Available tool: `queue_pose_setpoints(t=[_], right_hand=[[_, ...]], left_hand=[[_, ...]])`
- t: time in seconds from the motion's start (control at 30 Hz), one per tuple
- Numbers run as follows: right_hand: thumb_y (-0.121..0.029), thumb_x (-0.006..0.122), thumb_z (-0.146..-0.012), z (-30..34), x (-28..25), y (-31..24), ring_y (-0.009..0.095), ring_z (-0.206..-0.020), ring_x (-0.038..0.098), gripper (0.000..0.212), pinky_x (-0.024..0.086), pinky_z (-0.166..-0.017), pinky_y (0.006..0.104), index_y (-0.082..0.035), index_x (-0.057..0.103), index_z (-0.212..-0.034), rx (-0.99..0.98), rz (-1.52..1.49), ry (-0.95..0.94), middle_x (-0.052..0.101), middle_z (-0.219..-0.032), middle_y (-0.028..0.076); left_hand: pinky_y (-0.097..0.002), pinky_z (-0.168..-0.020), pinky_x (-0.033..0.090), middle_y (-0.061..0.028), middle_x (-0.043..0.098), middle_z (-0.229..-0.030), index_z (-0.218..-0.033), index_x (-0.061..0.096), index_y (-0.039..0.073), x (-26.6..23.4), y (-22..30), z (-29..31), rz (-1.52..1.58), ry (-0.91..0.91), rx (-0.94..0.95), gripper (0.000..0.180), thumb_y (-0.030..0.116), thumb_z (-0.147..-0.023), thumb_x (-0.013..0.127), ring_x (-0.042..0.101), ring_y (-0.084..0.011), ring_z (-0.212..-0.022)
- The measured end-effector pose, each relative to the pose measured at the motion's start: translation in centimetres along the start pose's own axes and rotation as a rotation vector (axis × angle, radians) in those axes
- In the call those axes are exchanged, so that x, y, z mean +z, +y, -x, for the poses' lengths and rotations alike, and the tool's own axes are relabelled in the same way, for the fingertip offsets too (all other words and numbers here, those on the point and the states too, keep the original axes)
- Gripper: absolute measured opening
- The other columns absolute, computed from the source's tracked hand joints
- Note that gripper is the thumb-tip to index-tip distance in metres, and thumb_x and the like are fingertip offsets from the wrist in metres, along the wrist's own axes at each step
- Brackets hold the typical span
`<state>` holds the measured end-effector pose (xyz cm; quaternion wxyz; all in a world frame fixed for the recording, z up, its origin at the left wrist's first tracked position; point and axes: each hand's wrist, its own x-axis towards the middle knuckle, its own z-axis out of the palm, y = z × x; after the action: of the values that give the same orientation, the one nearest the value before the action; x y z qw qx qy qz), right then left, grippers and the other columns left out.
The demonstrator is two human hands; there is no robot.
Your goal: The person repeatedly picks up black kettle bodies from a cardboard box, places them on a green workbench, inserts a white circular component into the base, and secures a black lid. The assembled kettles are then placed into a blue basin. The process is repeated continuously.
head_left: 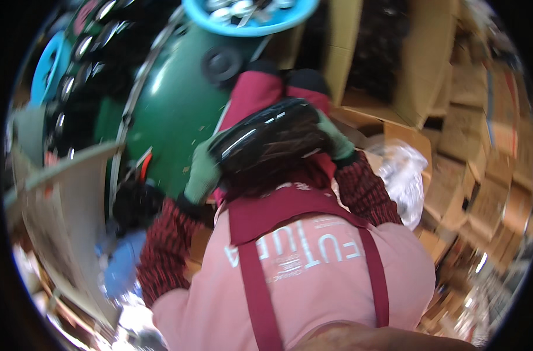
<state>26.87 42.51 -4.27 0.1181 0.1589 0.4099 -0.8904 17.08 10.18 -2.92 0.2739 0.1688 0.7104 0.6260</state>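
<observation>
Between my two hands, above my lap, is a glossy black rounded object [272,140], long and lying nearly crosswise. Bright streaks of light run along its curved upper side; its exact kind does not show. My left hand [203,169], in a pale green glove, grips its left end. At the right end, my right hand [336,137] wears the same kind of glove and closes around the edge. Parts of the fingers on both hands are hidden behind the object. A maroon apron [278,213] lies just below it.
A green work surface [167,117] carries a round black disc-like part [222,63]. Beyond it stands a light blue basin [249,26] with small white and dark pieces. Several shiny black objects [73,82] line the left. Open cardboard boxes [424,64] and clear plastic [402,178] lie right.
</observation>
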Motion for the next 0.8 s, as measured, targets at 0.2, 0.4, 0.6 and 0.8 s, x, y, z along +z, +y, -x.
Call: queue_pose_setpoints(t=[0.2, 0.4, 0.6, 0.8], right_hand=[[-0.010, 0.069, -0.097, -3.2, 0.0, -2.6, 0.019, -0.117, 0.064, 0.037, 0.052, -0.103, 0.0349, -0.003, 0.062, -0.133, 0.000, 0.245, -0.268, 0.068, -0.126, 0.010], [-0.019, 0.067, -0.101, -4.7, -15.8, -9.2, 0.015, -0.094, 0.071, 0.032, 0.058, -0.079, 0.0283, -0.006, 0.065, -0.131, -0.622, 0.200, 0.734, 0.074, -0.107, 0.007], [-0.051, 0.087, -0.074, -9.4, -26.7, -9.3, 0.053, -0.147, 0.029, 0.117, 0.036, -0.114, 0.0653, -0.032, 0.016, -0.164, 0.116, 1.597, 1.175, 0.016, -0.166, 0.026], [-0.050, 0.089, -0.073, -17.4, -28.9, -15.0, 0.048, -0.152, 0.023, 0.117, 0.025, -0.120, 0.0643, -0.021, 0.022, -0.164, -0.138, 1.754, 1.167, 0.023, -0.166, 0.022]], left_hand=[[-0.0422, -0.101, 0.053, -0.0154, 0.064, -0.135, -0.150, 0.050, 0.005, -3.7, -15.0, 5.4, -0.779, 0.008, 0.616, 0.061, 0.034, -0.097, 0.062, 0.065, -0.0308, -0.119], [-0.0483, -0.107, 0.049, -0.0179, 0.056, -0.145, -0.156, 0.040, 0.009, -5.1, -21.5, 7.3, -0.692, 0.006, -0.044, 0.073, 0.039, -0.095, 0.067, 0.060, -0.0365, -0.125], [-0.0473, -0.106, 0.048, -0.0162, 0.057, -0.140, -0.151, 0.044, 0.010, -4.8, -17.9, 4.3, -0.312, 0.145, -0.415, 0.066, 0.039, -0.095, 0.066, 0.060, -0.0343, -0.121], [-0.0463, -0.105, 0.048, -0.0145, 0.059, -0.135, -0.146, 0.047, 0.010, -5.2, -14.3, 2.8, -0.302, 0.179, -0.528, 0.060, 0.038, -0.096, 0.064, 0.060, -0.0320, -0.117]])
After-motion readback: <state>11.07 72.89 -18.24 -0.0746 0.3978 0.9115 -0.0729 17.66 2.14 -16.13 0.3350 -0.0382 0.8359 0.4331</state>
